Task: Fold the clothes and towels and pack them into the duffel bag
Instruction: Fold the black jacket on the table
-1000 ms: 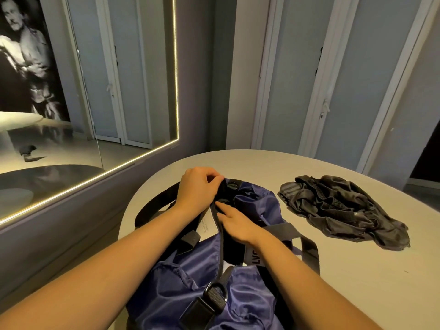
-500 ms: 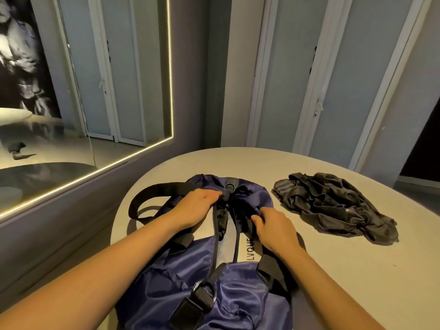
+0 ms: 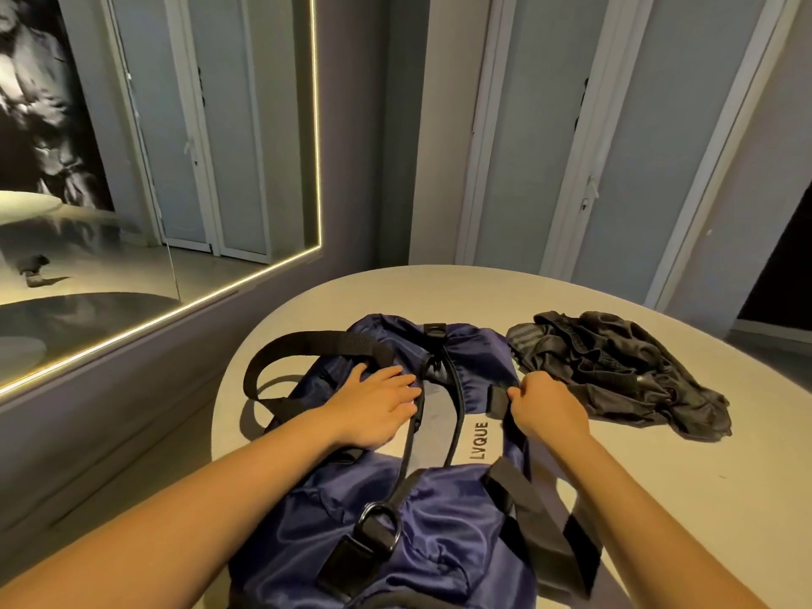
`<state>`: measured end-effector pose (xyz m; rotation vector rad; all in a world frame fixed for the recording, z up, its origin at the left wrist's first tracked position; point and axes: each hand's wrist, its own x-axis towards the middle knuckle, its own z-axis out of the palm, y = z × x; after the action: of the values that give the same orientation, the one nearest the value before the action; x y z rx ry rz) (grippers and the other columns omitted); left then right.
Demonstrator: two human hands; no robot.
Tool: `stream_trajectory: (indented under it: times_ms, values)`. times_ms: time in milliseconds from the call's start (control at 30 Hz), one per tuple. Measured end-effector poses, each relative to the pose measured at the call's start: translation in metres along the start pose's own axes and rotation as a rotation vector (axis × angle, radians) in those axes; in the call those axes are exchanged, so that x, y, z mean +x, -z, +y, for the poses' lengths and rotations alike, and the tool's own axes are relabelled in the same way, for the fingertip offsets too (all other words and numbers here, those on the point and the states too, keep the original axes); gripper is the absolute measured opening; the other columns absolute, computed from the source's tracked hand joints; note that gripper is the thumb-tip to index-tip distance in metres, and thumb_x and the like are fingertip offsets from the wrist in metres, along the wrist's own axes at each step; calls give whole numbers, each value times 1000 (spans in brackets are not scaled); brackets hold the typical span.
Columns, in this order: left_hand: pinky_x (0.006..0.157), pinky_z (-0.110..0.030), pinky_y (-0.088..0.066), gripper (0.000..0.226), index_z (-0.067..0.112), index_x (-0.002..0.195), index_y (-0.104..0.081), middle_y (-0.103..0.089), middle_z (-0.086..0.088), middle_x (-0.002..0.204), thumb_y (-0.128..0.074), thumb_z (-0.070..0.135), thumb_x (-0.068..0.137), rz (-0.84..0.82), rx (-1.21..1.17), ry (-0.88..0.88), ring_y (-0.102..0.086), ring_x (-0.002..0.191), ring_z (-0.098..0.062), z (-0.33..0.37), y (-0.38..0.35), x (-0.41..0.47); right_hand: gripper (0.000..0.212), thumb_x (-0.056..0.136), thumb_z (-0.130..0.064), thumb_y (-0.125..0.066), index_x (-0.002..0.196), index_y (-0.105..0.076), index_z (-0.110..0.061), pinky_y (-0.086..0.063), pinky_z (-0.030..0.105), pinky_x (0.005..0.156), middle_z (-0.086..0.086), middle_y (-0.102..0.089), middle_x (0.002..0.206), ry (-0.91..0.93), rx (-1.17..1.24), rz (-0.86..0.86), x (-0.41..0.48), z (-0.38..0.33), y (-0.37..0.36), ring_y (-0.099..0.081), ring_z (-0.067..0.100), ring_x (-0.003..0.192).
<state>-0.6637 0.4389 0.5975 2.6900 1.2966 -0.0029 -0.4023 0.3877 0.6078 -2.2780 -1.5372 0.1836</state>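
Observation:
A navy blue duffel bag with black straps lies on the pale round table in front of me. Its zip mouth gapes open down the middle, showing a grey lining printed "LVQUE". My left hand lies flat on the bag's left flap beside the opening, fingers straight. My right hand grips the right edge of the opening near a black strap end. A crumpled black garment lies on the table just right of the bag.
A black carry loop of the bag arches out to the left near the table edge. A lit mirror runs along the left wall. White closet doors stand behind the table.
Both hands have moved apart from the bag's centre, spreading the zip opening wider. The left hand went from curled at the zip to lying flat on the left flap.

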Motion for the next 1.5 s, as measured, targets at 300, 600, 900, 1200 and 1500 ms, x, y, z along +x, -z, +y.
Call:
stream_trajectory:
  times_ms: [300,600,900,1200,1500]
  values:
    - [124,-58,-4,55,40,148,-47,-31,8,165,-34,66,101,-59,-142,156,-18,155,-18,27,53,-56,57,85,-56,-73,71,-38,-14,-30,33,58,8,-35,63,45,357,-272,-42,9,10,-37,22,58]
    - [120,-64,16,139,38,163,2,19,5,170,-22,111,47,-156,-198,302,23,155,-23,62,4,-116,15,86,-19,-57,79,-53,-6,-40,42,64,19,-53,71,-71,607,-203,-47,33,0,-49,26,68]
    - [119,-67,14,145,28,163,7,23,-1,169,-40,108,52,-56,-64,284,24,154,-29,43,-14,-86,11,98,-3,-57,105,-56,-12,-42,31,66,6,-64,93,-42,844,-48,-67,31,-22,-59,20,77]
    - [117,-70,15,143,24,164,1,17,-4,170,-45,105,55,-7,-34,230,20,155,-31,14,-9,-42,23,97,-33,-62,109,-60,-14,-42,35,74,11,-50,123,41,287,330,-53,19,6,-52,22,85]
    - [117,-71,11,159,25,164,-2,13,-4,171,-20,114,34,26,-4,226,16,156,-32,0,-14,-17,34,101,-41,-57,78,-49,-17,-38,33,63,-1,-48,69,99,-1,-26,-63,-21,5,-50,25,71]
